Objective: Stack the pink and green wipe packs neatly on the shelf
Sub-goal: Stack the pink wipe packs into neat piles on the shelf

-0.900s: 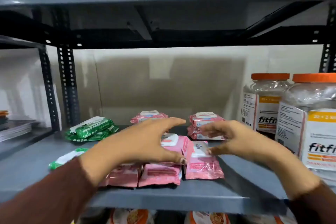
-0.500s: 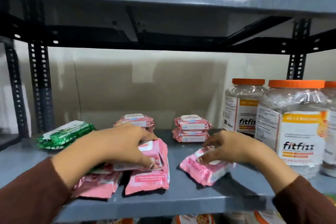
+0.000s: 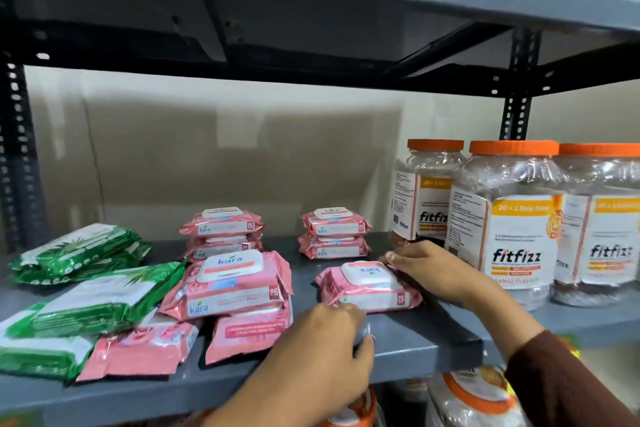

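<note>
Green packs (image 3: 83,282) lie loose at the shelf (image 3: 415,340) left; a pink heap (image 3: 228,291) is unsorted beside two neat back stacks (image 3: 334,232). Left hand (image 3: 325,347) curls at the lone pink pack (image 3: 369,286) — grip unclear; right hand (image 3: 429,270) presses its far end, fingers extended. Most work remains.

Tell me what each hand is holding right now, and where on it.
Both hands are on one pink wipe pack: the right hand at its far right corner, the left hand at its near edge. Neither lifts it.

Soft even indoor light, mild motion blur, wide-angle bending at edges.
</note>
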